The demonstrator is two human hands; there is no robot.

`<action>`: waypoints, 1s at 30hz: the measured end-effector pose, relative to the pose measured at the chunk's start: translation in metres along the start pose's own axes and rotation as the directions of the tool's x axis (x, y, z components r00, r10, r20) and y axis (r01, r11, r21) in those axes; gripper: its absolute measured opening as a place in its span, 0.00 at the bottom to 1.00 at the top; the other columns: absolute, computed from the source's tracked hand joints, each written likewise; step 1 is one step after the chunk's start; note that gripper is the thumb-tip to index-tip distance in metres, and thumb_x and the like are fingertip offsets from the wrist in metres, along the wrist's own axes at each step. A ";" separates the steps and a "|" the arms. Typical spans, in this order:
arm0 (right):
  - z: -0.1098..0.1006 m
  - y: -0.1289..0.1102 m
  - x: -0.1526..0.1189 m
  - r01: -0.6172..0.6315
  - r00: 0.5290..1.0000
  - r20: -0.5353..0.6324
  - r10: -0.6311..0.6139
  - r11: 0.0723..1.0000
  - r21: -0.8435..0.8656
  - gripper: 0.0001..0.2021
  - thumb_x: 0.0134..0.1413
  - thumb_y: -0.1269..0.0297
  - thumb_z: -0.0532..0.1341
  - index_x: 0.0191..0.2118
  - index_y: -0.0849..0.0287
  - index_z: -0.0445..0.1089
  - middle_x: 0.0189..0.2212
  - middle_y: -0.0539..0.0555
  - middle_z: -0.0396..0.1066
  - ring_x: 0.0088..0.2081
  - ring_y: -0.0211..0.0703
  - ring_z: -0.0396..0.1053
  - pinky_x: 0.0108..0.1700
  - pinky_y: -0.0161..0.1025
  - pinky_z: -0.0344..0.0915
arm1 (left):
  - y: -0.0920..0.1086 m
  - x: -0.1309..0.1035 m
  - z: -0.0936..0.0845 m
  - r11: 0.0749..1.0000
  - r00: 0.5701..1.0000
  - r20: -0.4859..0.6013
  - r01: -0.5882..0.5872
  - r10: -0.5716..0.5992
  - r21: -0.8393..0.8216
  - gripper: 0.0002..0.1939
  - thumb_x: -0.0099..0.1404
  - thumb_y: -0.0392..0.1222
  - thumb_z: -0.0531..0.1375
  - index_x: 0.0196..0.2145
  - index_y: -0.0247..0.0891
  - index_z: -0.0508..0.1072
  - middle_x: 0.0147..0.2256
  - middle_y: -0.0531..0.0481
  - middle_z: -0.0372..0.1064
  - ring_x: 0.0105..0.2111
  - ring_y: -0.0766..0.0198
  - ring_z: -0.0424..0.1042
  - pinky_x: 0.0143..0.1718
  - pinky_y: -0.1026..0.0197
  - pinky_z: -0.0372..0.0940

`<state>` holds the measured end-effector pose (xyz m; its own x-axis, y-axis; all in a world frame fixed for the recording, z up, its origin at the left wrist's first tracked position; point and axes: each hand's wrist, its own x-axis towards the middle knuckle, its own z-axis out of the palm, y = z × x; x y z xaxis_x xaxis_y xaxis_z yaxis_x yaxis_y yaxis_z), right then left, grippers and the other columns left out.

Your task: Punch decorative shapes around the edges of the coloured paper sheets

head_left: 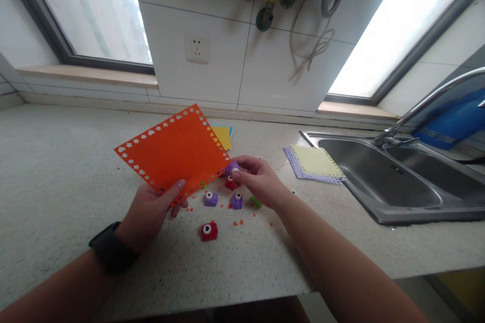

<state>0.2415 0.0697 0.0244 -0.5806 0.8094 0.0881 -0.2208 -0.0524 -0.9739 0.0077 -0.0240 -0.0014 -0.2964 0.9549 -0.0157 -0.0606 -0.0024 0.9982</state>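
Observation:
My left hand grips the near corner of an orange paper sheet, thumb on top. Small stars, hearts and flowers are cut out along the sheet's edges. In my right hand, pinched between thumb and fingers, is a purple craft punch at the sheet's right corner; whether the paper sits in its slot I cannot tell. Below lie a red craft punch, two purple ones and a green one, partly hidden by my right hand. Another red punch shows just under my right thumb.
Orange paper bits are scattered over the speckled counter. A stack of pale yellow and lilac punched sheets lies against the sink's left rim. Yellow and blue paper lies behind the orange sheet. A tiled wall closes the back.

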 end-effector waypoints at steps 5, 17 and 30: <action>0.002 0.007 0.002 -0.004 1.000 0.002 0.004 1.000 0.011 0.16 0.46 0.61 0.74 0.42 0.56 0.76 0.36 0.51 0.77 0.31 0.35 0.72 0.36 0.37 0.71 | -0.002 0.000 -0.001 1.000 1.000 0.019 -0.024 0.024 -0.009 0.14 0.60 0.51 0.68 0.30 0.36 0.74 0.18 0.52 0.71 0.15 0.67 0.63 0.15 0.66 0.58; 0.003 0.003 0.000 -0.013 1.000 0.021 0.013 0.999 -0.034 0.15 0.47 0.59 0.74 0.40 0.57 0.75 0.31 0.50 0.76 0.29 0.36 0.71 0.33 0.36 0.69 | -0.004 0.001 -0.002 1.000 1.000 0.012 -0.018 0.018 0.020 0.15 0.60 0.51 0.68 0.32 0.36 0.75 0.21 0.52 0.71 0.16 0.67 0.64 0.15 0.66 0.57; 0.000 0.009 0.002 -0.002 1.000 0.028 0.002 1.000 0.001 0.16 0.46 0.62 0.75 0.41 0.58 0.74 0.32 0.51 0.77 0.30 0.35 0.72 0.33 0.34 0.69 | -0.002 0.000 -0.004 1.000 1.000 0.025 0.006 -0.007 0.029 0.13 0.61 0.50 0.67 0.32 0.37 0.74 0.22 0.53 0.72 0.16 0.68 0.64 0.16 0.66 0.58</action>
<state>0.2381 0.0711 0.0159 -0.6031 0.7923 0.0921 -0.2205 -0.0546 -0.9739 0.0045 -0.0254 -0.0035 -0.2717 0.9621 -0.0210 -0.0347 0.0121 0.9993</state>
